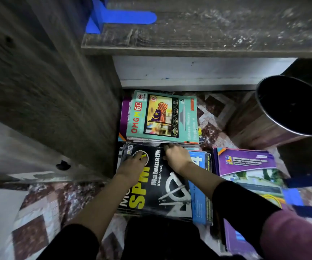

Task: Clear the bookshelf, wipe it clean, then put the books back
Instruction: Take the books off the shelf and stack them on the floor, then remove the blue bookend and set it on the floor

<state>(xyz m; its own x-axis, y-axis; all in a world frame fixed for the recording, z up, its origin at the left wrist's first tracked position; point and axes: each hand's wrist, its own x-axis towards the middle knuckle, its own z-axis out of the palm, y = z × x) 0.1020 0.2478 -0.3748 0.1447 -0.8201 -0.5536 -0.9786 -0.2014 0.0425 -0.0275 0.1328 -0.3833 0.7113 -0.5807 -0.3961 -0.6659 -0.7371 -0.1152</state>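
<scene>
1. Left hand (134,163) rests flat with relaxed fingers on the black book (151,186) beneath it.
2. Right hand (176,156), just beside, curls its fingers over that book's far edge, gripping it.
3. Teal book (160,117) lies just beyond the fingertips.
4. Purple book (245,160) lies right of the right hand.

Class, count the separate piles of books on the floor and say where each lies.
3. The teal OMGM pile lies nearest the shelf; the black SPM Matematik pile lies in the middle; the purple-topped pile lies to its right. Books lower down may be hidden.
</scene>
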